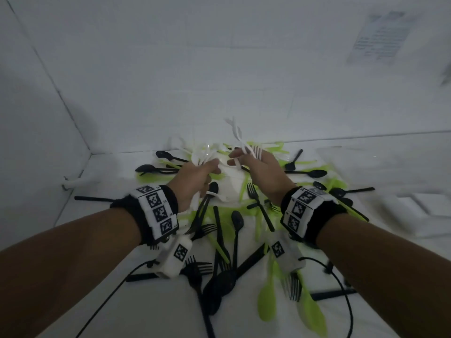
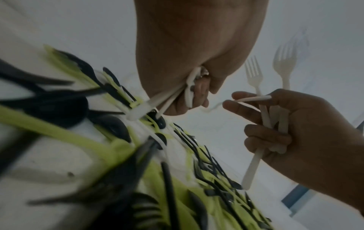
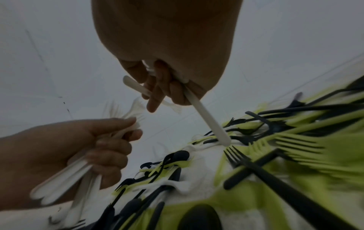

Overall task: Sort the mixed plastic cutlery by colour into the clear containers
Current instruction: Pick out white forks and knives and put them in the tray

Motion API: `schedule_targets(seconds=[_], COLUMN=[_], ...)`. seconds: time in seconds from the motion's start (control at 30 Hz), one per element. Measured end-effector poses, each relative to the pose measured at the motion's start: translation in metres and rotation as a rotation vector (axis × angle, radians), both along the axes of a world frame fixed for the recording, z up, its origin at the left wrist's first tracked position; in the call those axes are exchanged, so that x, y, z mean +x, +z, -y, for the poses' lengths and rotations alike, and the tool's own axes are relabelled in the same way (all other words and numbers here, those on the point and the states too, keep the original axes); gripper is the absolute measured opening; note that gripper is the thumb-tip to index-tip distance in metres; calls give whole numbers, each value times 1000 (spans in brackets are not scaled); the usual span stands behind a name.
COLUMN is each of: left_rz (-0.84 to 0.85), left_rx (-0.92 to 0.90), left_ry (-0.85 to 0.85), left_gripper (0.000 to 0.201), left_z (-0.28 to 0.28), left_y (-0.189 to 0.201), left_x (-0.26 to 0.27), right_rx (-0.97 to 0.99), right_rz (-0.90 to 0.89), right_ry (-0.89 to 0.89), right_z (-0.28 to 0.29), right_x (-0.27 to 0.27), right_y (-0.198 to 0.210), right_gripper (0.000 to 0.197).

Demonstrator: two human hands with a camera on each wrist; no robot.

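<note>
Nearest: two forearms, each with a black wristband (image 1: 156,211) bearing square black-and-white coded tags; no legible lettering. A white camera block (image 1: 174,258) with one such tag hung under each wrist, black cables trailing.

Below and behind the fingers: loose cutlery on a white cloth (image 1: 151,311), mixed and overlapping. Black forks (image 1: 195,272), spoons and knives, matte. Green spoons (image 1: 267,301) and forks, lime, slightly translucent. All plastic; no markings readable.

Left hand (image 1: 195,179): fingers curled tight round a bundle of white cutlery (image 3: 65,179), handles jutting back past the heel of the palm, fork tines beyond the fingertips, blurred. Thumb pressed along the top.

Right hand (image 1: 261,169): lower fingers clamped on several white forks (image 2: 283,65), tines standing up past the knuckles, one handle hanging below the fist. Index finger and thumb pinched a further white piece (image 2: 254,98) level between their tips.

The two hands were close, fingertips near but apart, held above the heap.

Beyond the fingers: more black spoons (image 1: 168,156) and green pieces at the cloth's far edge. A clear container (image 1: 341,152) lay right of the right hand, faint, contents not discernible.

Farthest: white walls; a paper sheet (image 1: 380,40) on the right wall, print too blurred to read.
</note>
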State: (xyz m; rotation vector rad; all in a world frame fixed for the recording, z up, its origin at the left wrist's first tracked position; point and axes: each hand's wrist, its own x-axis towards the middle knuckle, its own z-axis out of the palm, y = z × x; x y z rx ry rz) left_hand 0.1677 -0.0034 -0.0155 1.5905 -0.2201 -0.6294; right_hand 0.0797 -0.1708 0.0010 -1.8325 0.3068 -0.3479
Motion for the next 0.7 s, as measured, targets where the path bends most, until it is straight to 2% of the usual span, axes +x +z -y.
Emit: schedule_targets(seconds=[0.1,0.2,0.27,0.33,0.37,0.43,0.57,0.7], left_rz=[-185,-214,-234,-272,-277,-222,-84,-110], left_rx=[-87,-21,17,-26,-50,-34,27,-24], left_ry=[-70,-108,-89,-67,-52,-17,-15,-71], left_gripper=[34,20,18,12,7,11,17,13], left_z=[14,27,36,46,51,62,82,110], left_y=[6,8,4,-1,-2,-4,-2,0], left_x=[-11,-24,-36,-49,-56,-70,-109,-154], right_rx=[-54,-83,-92,-80,-64,-17,12,289], right_rz=[-22,2,-10,-28,-35,-39,9,-86], right_ry=[76,133,174,200,198,128,-16,-56], right_z=[1,7,15,22,25,36,74,103], right_x=[-25,-43,-52,-63,-69,-82,-105,-120], right_y=[-4,-7,-12,-19,-24,-34,-45,-43], right_gripper=[26,17,15,17,23,34,23,38])
